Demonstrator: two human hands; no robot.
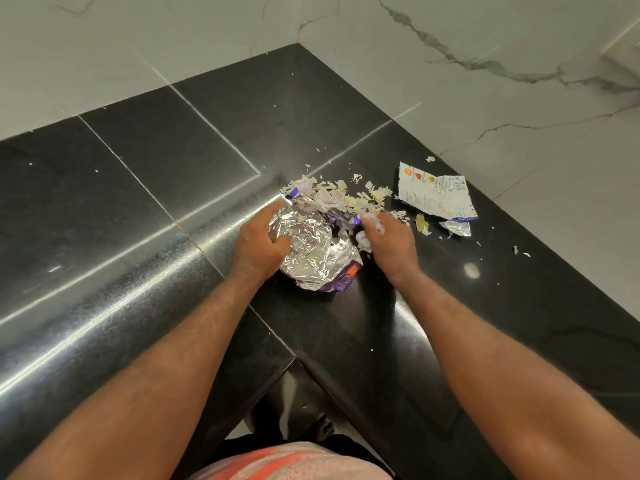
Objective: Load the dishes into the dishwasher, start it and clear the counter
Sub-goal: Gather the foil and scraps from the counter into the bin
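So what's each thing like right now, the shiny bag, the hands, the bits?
counter: littered, not yet cleared.
foil bag: crumpled, on the counter.
scraps: scattered loose past the foil bag.
white packet: torn open, lying flat.
left hand: grips the foil bag.
right hand: pinches some scraps.

Two hands (260, 244) (393, 244), one foil bag (313, 249), one wrapper (434, 195)

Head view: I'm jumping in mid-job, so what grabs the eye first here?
The crumpled foil wrapper sits in the middle of the black counter, gripped by the left hand. The right hand clutches some of the pale scraps heaped just behind the wrapper. Further right, nearer the marble wall, lies a torn white packet.
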